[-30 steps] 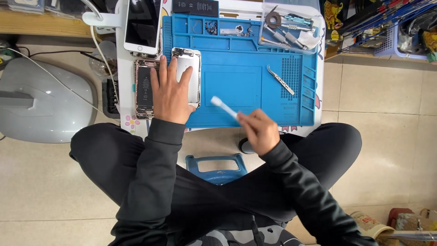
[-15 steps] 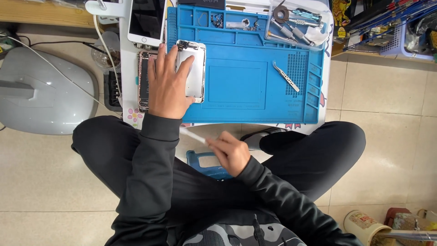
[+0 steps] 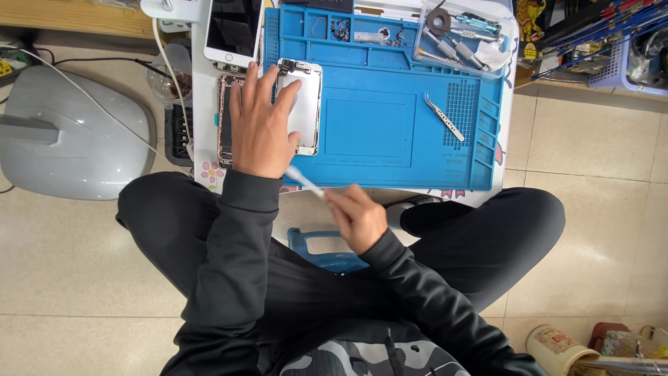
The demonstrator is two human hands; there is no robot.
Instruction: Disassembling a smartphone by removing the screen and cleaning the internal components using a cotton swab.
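Observation:
My left hand (image 3: 261,125) lies flat, fingers spread, across an opened phone body (image 3: 224,118) and a silver phone back panel (image 3: 305,104) at the left edge of a blue work mat (image 3: 390,125). My right hand (image 3: 358,216) is closed around a thin white stick-like tool (image 3: 305,181) just below the mat's near edge. The tool's tip points up-left toward my left wrist. A white phone (image 3: 233,29) with a dark screen lies above the opened body.
Metal tweezers (image 3: 444,117) lie on the mat's right side. A clear tray (image 3: 463,31) of tools sits at the mat's top right. A grey rounded appliance (image 3: 62,139) is on the floor at left, a blue stool (image 3: 323,254) beneath me, a cup (image 3: 553,347) at lower right.
My right hand drew the white tool back off the mat toward my body, then rose again near the mat's edge. My left hand stayed pressed on the phone parts.

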